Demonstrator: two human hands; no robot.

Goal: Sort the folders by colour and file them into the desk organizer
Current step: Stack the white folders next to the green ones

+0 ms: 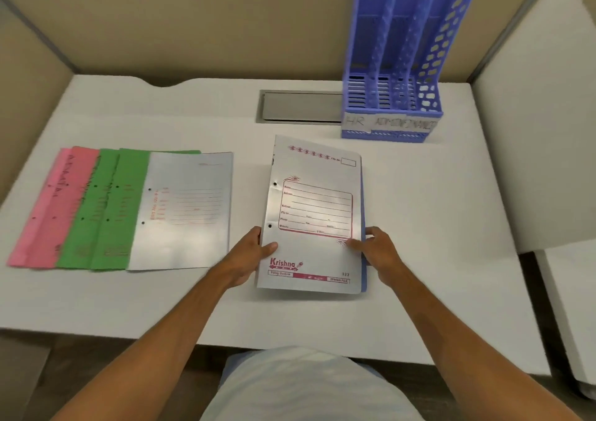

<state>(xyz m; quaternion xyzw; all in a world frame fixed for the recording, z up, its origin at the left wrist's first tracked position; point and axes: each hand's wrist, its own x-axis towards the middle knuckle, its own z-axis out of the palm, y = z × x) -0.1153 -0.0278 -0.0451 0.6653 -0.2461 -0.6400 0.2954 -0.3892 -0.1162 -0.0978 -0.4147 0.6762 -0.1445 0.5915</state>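
I have both hands, left hand (254, 249) and right hand (375, 248), fingers gripping the white spring file (314, 214) by its near side edges; its long axis points far-right toward the blue desk organizer (392, 66), nearer my right.

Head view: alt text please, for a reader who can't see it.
Both hands, left hand and right hand, grip a pale blue folder on a white desk. Pink, green and blue folders fan out left; an empty blue organizer stands behind.
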